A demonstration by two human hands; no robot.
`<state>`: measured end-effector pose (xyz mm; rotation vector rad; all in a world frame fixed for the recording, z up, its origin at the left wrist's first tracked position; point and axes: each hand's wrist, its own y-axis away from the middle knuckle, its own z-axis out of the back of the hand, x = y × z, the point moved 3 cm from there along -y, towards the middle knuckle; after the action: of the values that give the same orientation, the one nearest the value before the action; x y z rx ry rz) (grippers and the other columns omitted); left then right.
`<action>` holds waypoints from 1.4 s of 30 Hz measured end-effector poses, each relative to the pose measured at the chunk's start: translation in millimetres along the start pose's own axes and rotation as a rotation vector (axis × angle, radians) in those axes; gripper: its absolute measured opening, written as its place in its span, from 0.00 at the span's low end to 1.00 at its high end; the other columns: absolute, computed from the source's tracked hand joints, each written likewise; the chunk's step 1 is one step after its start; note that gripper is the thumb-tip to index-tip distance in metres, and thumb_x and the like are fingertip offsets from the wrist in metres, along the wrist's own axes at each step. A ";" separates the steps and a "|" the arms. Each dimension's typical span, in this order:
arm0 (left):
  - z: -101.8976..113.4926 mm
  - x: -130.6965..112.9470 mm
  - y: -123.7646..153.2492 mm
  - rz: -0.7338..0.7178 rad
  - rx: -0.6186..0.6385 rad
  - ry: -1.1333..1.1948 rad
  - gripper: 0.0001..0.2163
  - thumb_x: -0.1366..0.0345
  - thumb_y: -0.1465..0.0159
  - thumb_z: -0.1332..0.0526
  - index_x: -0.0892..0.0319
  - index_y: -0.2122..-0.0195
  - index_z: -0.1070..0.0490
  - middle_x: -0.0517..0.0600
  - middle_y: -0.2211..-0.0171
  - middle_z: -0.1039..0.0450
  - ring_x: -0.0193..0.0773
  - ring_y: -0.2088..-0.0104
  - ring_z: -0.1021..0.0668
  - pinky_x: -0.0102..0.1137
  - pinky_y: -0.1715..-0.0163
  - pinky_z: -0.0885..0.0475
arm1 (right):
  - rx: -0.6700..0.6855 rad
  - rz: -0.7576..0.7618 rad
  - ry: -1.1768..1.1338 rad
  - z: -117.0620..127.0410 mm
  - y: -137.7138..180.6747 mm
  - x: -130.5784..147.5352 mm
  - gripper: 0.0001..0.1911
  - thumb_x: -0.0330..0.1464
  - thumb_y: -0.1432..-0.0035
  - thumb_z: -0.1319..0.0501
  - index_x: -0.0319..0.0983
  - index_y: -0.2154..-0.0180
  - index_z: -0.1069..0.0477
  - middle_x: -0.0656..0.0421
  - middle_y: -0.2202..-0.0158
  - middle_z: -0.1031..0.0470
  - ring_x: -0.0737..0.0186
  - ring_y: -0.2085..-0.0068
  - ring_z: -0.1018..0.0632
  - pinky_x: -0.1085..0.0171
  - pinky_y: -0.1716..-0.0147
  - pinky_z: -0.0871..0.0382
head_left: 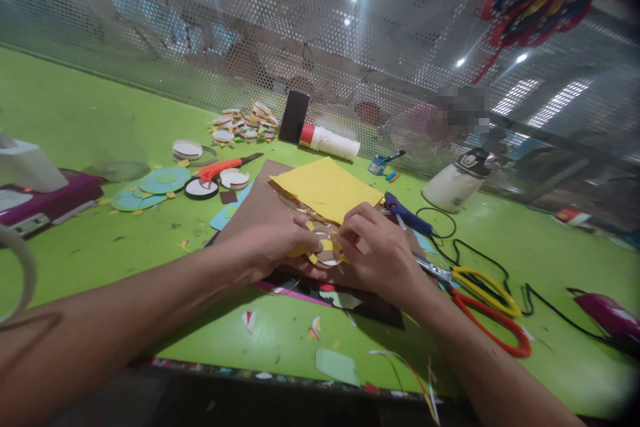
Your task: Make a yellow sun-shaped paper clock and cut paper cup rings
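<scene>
My left hand (285, 243) is closed on the left side of a small white paper ring (330, 261) with yellow tabs. At the ring's right edge my right hand (377, 250) has its fingers curled and pinched together, touching it. Both hands rest low over a brown card sheet (250, 210). Just beyond them lies a sheet of yellow paper (325, 187) on the stack. A blue glue gun (410, 215) sits right of the yellow sheet. Scissors (483, 297) with yellow and red handles lie beside my right wrist. The fingertips partly hide the ring.
On the green table (165, 293) are an orange-handled cutter (220, 168), blue paper rings (165, 180), a pile of small paper rings (245, 123), a phone (294, 115), a white roll (333, 143), a white bottle (455, 180) and a purple power strip (75, 193). Black cable runs along the right.
</scene>
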<state>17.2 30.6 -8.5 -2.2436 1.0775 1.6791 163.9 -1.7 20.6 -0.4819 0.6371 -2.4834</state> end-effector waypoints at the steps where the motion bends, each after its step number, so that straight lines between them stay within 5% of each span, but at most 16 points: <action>1: 0.7 0.9 -0.2 0.009 -0.015 -0.002 0.13 0.76 0.54 0.38 0.63 0.65 0.32 0.53 0.70 0.25 0.40 0.71 0.22 0.36 0.70 0.23 | -0.005 -0.015 -0.019 1.2 -0.6 -0.3 0.09 0.22 0.44 0.42 0.39 0.74 0.36 0.58 0.70 0.32 0.64 0.69 0.30 0.65 0.70 0.39; 10: 1.0 0.2 0.6 0.028 -0.083 -0.016 0.12 0.76 0.52 0.37 0.61 0.68 0.36 0.53 0.69 0.24 0.41 0.72 0.20 0.38 0.69 0.21 | 0.023 -0.178 -0.126 1.7 -2.7 -7.5 0.06 0.25 0.46 0.38 0.39 0.73 0.32 0.61 0.73 0.28 0.66 0.72 0.30 0.66 0.71 0.38; 24: -4.8 -2.5 2.8 -0.054 0.008 -0.072 0.12 0.74 0.55 0.37 0.65 0.66 0.27 0.54 0.72 0.24 0.38 0.75 0.23 0.33 0.74 0.24 | 0.000 -0.194 -0.102 -4.2 -0.8 -6.4 0.07 0.23 0.48 0.38 0.38 0.74 0.33 0.62 0.74 0.30 0.67 0.72 0.30 0.66 0.74 0.40; 42: 1.4 6.4 -2.5 -0.089 -0.029 -0.129 0.12 0.75 0.53 0.38 0.62 0.65 0.27 0.52 0.70 0.24 0.37 0.76 0.23 0.33 0.75 0.24 | 0.041 -0.185 -0.042 -4.2 1.6 -8.0 0.06 0.24 0.48 0.38 0.38 0.73 0.32 0.62 0.74 0.27 0.66 0.72 0.29 0.67 0.74 0.40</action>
<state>18.4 30.1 -15.4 -2.1329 0.9163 1.7847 169.0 3.0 14.7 -0.5999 0.5459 -2.6466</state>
